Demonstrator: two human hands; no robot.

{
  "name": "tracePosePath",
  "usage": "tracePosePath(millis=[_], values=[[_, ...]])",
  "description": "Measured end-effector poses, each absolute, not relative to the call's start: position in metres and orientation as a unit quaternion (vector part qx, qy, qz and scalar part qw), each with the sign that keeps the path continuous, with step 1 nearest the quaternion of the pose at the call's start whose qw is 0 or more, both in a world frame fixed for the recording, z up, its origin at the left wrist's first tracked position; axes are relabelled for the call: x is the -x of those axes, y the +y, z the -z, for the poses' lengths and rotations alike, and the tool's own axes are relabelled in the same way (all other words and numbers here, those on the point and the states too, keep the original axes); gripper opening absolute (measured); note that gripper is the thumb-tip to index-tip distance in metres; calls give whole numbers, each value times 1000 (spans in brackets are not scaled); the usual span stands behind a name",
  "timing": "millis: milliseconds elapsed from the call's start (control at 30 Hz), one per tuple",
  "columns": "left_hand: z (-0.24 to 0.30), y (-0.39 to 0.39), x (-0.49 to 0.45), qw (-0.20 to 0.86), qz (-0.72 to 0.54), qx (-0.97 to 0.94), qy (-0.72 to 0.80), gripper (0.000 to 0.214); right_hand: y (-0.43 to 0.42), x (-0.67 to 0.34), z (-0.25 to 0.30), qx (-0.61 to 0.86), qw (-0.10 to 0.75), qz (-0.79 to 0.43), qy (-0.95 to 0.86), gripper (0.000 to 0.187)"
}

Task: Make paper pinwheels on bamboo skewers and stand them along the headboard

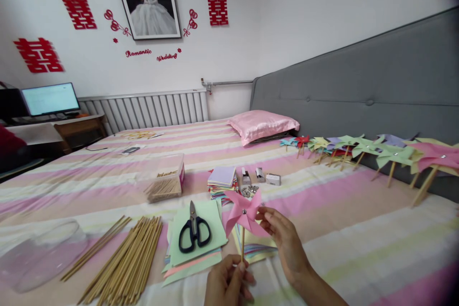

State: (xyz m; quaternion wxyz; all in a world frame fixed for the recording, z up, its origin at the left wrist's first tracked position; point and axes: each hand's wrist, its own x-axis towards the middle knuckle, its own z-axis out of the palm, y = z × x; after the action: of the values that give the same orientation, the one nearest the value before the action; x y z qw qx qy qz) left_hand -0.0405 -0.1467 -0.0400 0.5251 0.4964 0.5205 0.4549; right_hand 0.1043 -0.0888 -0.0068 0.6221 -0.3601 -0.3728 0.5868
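Observation:
A pink paper pinwheel [234, 210] with a metal pin at its centre stands upright on a wooden stick. My left hand [227, 281] is closed round the lower end of that stick. At the pinwheel's right side, my right hand [285, 244] has its fingers bent against a paper blade; the fingertips are partly hidden. Below the pinwheel lies a stack of coloured paper [263, 247], partly covered by it. Just left, black-handled scissors [194, 232] rest on green paper sheets [213, 215]. Small metal pins [248, 191] lie loose behind the pinwheel.
Wooden sticks [129, 263] lie at front left beside a clear plastic lid [43, 253]. Behind are a clear box [181, 172] of sticks, a paper stack [222, 177] and small boxes [273, 180]. Several finished pinwheels [394, 155] stand along the grey headboard [358, 71].

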Motion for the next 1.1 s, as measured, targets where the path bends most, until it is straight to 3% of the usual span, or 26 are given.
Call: tracePosePath(millis=[1100], values=[[30,-149,41,508,-467,-484,539,35,-88,-105,11,380,610,-588,-372,22]])
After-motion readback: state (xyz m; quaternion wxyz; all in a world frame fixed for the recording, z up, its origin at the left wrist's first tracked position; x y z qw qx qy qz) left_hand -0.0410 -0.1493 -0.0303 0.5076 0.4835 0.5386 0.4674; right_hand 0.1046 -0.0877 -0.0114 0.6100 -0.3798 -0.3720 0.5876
